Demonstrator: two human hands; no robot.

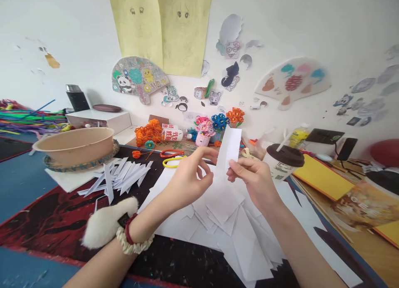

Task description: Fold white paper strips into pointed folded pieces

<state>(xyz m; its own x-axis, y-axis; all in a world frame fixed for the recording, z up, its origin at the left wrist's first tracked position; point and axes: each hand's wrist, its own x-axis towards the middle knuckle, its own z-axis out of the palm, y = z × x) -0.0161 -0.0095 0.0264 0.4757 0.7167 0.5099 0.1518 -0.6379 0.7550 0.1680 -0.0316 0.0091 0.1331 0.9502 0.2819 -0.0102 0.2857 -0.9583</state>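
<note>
Nearest, a cream scrunchie and a dark red band circle the left wrist, just beside a white fluffy thing on the red and black mat. Past the wrists, loose white sheets lie spread and overlapping. Above them, the right hand pinches a folded paper by its lower right edge, thumb in front, the paper standing roughly upright. The left hand is loosely curled at the paper's left side, a gap between thumb and forefinger; whether a fingertip touches the paper I cannot tell. Left of the sheets lies a heap of narrow paper strips, with a beige bowl behind it. To the right stands a lidded cup with a straw. Farther back are orange flowers and blue flowers, and on the wall hang two decorated fans below and beside yellow drawings
</note>
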